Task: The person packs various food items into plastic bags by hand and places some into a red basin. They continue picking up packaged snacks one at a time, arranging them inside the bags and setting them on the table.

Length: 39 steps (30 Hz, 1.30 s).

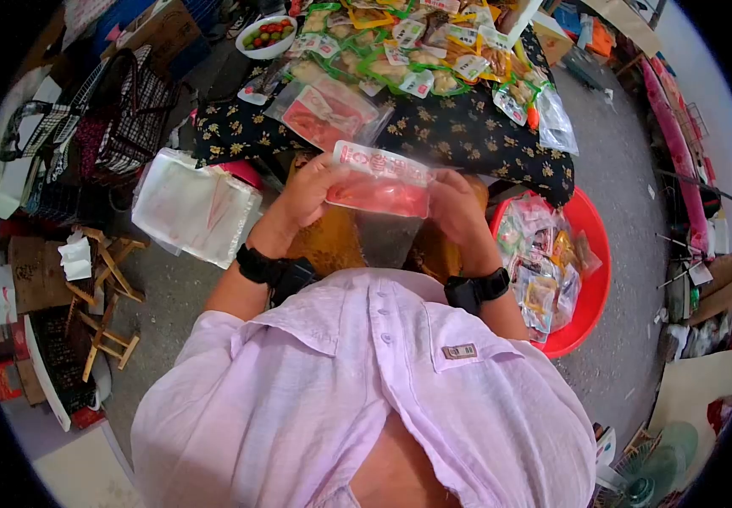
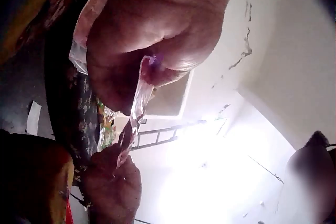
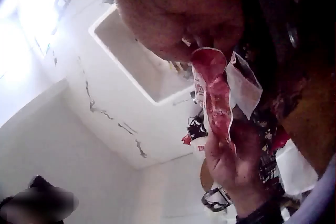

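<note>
A red and white plastic packet (image 1: 380, 182) is stretched between both hands above the lap in the head view. The left hand (image 1: 311, 190) pinches its left end, and the right hand (image 1: 455, 206) grips the right end. Seen edge-on in the left wrist view, the packet (image 2: 137, 103) runs from the near left hand (image 2: 152, 40) to the right hand (image 2: 113, 184). In the right wrist view the packet (image 3: 218, 100) bulges, its opening unclear. More red and white packets (image 1: 324, 114) lie on the table edge just beyond the left hand.
The flowered tablecloth (image 1: 468, 140) carries many food packets (image 1: 417, 63) and a white bowl (image 1: 266, 37) of small fruits. At the right stands a red basin (image 1: 595, 279) holding mixed packets. Clear plastic bags (image 1: 196, 206) lie at the left, near wooden stools (image 1: 110, 296).
</note>
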Each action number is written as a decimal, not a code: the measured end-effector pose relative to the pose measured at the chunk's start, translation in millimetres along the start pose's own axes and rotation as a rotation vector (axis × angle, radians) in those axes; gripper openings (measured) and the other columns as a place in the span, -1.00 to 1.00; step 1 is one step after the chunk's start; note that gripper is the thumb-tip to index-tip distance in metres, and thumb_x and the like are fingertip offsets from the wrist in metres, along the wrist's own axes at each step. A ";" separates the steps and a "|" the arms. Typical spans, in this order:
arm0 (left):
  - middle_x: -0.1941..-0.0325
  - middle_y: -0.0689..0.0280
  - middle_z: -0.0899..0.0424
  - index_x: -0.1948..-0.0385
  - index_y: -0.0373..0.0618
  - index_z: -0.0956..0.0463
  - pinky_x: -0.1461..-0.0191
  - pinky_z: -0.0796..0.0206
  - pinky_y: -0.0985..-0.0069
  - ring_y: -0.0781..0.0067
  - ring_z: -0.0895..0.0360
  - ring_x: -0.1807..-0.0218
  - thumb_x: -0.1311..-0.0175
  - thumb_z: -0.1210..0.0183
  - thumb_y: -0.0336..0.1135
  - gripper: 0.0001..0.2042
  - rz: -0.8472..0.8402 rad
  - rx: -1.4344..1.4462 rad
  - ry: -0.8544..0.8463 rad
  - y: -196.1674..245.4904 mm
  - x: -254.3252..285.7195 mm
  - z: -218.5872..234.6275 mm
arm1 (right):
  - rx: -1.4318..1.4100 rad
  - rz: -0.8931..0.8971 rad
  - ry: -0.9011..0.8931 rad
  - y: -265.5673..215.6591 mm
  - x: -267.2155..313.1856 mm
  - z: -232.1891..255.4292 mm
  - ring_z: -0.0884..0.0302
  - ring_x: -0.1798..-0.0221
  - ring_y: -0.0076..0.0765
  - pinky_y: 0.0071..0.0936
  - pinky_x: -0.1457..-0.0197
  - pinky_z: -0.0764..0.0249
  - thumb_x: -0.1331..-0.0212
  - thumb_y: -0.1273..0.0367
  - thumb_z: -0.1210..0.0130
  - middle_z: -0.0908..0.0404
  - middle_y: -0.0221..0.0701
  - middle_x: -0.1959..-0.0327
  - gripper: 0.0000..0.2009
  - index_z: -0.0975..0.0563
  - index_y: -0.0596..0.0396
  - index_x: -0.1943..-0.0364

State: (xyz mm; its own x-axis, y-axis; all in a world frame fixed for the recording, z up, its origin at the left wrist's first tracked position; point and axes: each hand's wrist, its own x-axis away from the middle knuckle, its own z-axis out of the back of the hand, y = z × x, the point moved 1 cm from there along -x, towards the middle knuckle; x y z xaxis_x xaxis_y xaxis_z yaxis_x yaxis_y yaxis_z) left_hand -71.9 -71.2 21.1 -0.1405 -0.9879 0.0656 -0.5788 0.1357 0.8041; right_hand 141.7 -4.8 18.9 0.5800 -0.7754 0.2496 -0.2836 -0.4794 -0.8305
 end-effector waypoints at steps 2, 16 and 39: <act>0.23 0.26 -0.47 0.24 -0.25 -0.33 0.15 -0.26 0.62 0.53 -0.42 0.22 -0.10 0.07 -0.40 -0.80 0.017 -0.079 0.001 -0.7 0.0 3.0 | 0.196 0.029 0.069 -5.2 2.5 1.0 -0.42 0.42 -0.52 -0.61 0.39 -0.37 0.04 0.48 0.08 -0.44 -0.44 0.43 -0.87 -0.38 0.15 0.35; 0.49 0.28 -0.47 0.44 -0.18 -0.37 0.37 -0.26 0.55 0.46 -0.41 0.42 -0.03 0.03 -0.33 -0.86 -0.116 -0.710 -0.092 -27.2 -21.8 -37.3 | 0.460 0.179 -0.054 -14.1 2.6 -10.5 -0.35 0.24 -0.54 -0.59 0.21 -0.32 0.02 0.42 0.02 -0.42 -0.41 0.27 -0.71 -0.34 0.19 0.17; 0.13 0.14 -0.35 0.16 -0.20 -0.28 0.00 -0.10 0.36 0.21 -0.26 0.04 0.08 -0.10 -0.20 -0.57 -0.635 -1.685 0.537 -21.6 -57.3 7.8 | -0.070 0.149 0.103 24.7 -14.9 37.2 -0.42 0.31 -0.49 -0.54 0.22 -0.38 0.01 0.50 0.08 -0.44 -0.36 0.31 -0.81 -0.35 0.24 0.26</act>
State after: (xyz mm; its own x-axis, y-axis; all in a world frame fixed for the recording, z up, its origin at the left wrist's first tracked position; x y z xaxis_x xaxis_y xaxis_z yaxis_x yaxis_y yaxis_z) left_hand -57.6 -17.0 -4.6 0.1765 -0.8154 -0.5514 0.9033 -0.0884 0.4199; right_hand 154.5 10.2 -23.9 0.4477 -0.8761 0.1788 -0.4147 -0.3806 -0.8265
